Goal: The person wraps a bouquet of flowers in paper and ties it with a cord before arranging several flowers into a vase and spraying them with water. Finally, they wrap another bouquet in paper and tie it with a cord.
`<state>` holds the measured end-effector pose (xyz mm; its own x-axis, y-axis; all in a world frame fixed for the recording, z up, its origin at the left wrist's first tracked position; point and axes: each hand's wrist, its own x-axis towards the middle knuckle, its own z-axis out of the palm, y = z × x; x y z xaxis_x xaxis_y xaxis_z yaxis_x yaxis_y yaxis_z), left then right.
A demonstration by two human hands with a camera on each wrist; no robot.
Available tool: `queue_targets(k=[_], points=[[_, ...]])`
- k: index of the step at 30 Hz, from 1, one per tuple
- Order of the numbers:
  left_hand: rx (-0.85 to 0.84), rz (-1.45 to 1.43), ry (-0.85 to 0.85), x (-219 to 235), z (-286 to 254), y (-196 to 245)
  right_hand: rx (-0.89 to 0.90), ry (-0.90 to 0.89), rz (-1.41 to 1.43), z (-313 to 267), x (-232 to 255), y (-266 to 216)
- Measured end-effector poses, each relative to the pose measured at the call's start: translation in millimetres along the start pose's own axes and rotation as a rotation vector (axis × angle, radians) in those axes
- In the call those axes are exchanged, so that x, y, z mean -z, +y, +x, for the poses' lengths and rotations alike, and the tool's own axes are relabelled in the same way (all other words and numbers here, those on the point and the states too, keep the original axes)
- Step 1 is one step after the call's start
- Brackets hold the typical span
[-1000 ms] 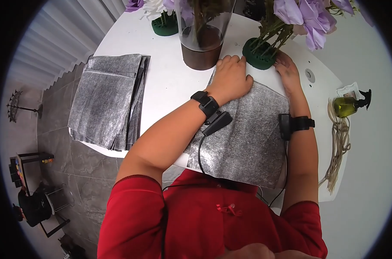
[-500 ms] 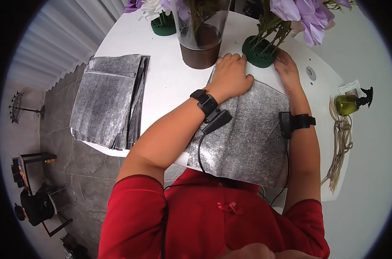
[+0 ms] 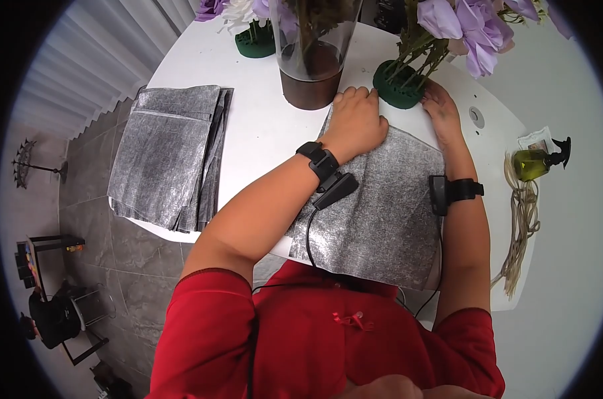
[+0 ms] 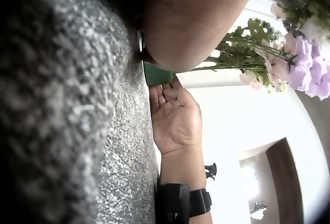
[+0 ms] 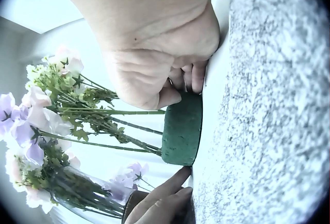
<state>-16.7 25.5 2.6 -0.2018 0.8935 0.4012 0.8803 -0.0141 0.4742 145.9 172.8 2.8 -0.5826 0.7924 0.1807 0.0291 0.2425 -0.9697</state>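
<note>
A round green floral foam block [image 3: 399,84] with stems of artificial flowers [image 3: 477,30] stands on the table just past the upper end of a grey mottled sheet [image 3: 388,213]. From the right, my right hand [image 3: 443,113] holds the foam's edge; the right wrist view shows its thumb [image 5: 167,97] bent against the foam and the fingers curving round its side. My left hand [image 3: 356,121] rests back-up on the sheet's upper left part, with fingertips [image 5: 183,175] right at the foam's opposite edge. The left hand's other fingertips are hidden.
A clear vase [image 3: 309,73] with a brown base stands beside my left hand. A second green foam block [image 3: 256,41] with flowers sits at the back left. Stacked grey sheets [image 3: 165,156] lie left. On the right are a green spray bottle [image 3: 532,164] and raffia strands [image 3: 519,233].
Both hands stay in place at the foam block. The head view shifts slightly and comes back; nothing else visibly moves on the table.
</note>
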Motion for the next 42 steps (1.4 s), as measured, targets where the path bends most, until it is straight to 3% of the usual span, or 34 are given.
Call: queue_targets(k=[35, 37, 42], points=[[-0.035, -0.103, 0.001, 5, 1, -3, 0.011, 0.029, 0.01, 2, 2, 8], [0.041, -0.19, -0.002, 6, 2, -3, 0.003, 0.03, 0.017, 2, 4, 11], [-0.026, -0.122, 0.011, 1, 1, -5, 0.021, 0.028, -0.006, 1, 2, 6]])
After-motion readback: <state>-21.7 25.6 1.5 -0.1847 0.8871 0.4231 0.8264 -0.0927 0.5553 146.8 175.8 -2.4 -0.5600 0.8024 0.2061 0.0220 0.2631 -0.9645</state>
